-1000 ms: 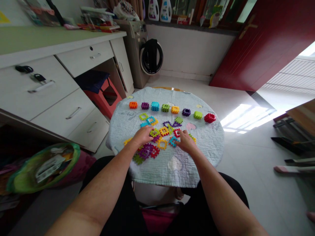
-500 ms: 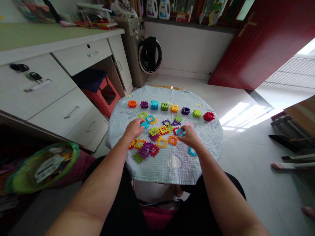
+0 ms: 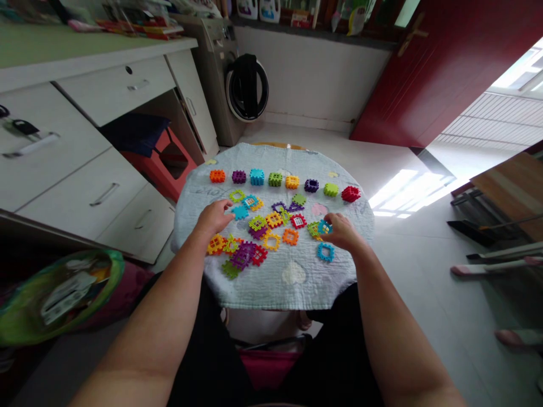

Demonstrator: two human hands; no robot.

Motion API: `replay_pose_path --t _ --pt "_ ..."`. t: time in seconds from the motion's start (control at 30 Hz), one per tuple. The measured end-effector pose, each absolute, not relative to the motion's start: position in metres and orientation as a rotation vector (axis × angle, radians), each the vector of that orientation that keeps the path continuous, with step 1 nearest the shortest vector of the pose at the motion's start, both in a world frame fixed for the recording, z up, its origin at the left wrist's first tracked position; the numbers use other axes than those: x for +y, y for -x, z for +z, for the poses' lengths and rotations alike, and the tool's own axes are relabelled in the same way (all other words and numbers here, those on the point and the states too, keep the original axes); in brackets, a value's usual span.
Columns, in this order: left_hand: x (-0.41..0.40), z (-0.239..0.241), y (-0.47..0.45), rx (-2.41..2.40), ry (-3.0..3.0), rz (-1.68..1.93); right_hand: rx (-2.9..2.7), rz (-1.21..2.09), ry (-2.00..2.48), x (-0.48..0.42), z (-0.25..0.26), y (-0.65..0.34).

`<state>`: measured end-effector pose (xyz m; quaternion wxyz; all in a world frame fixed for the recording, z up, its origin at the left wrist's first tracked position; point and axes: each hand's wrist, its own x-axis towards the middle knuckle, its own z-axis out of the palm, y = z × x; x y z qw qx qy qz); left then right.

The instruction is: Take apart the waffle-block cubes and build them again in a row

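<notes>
My left hand (image 3: pixel 215 218) is at the left of the table, its thumb and fingers apart beside the left edge of a solid blue toy building tile (image 3: pixel 240 212). A blue window tile (image 3: pixel 325 227) is pinched in my right hand (image 3: pixel 343 232), over a green tile (image 3: pixel 313 228) and a bit of yellow. Just below that hand lies a blue frame tile (image 3: pixel 326 252). Between my hands are a red window tile (image 3: pixel 298 221), an orange frame tile (image 3: pixel 291 237) and a yellow window tile (image 3: pixel 274 219). Purple tiles (image 3: pixel 243 255) overlap others at the front left.
Several assembled cubes, from an orange cube (image 3: pixel 218 176) to a red cube (image 3: pixel 351 194), line the far side of the cloth-covered table (image 3: pixel 271 288). A red stool (image 3: pixel 165 164) and a lined bin (image 3: pixel 114 271) stand left, a washing machine (image 3: pixel 218 73) behind.
My right hand has moved right with the blue window tile, away from the red window tile. My left hand stays by the solid blue tile, which now shows more fully. The view has shifted slightly.
</notes>
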<state>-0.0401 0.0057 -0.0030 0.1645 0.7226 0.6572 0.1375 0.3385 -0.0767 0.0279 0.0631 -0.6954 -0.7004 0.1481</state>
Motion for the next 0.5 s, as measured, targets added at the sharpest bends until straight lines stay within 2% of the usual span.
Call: replay_pose_path --t 0.23,0.5 --pt "0.008 0.0 0.035 1.834 -2.045 0.45 -2.376 0.703 2.225 -0.097 0.021 -0.336" --pt "0.006 0.007 0.033 1.978 -2.049 0.439 -2.315 0.628 1.985 -0.093 0.016 -0.322"
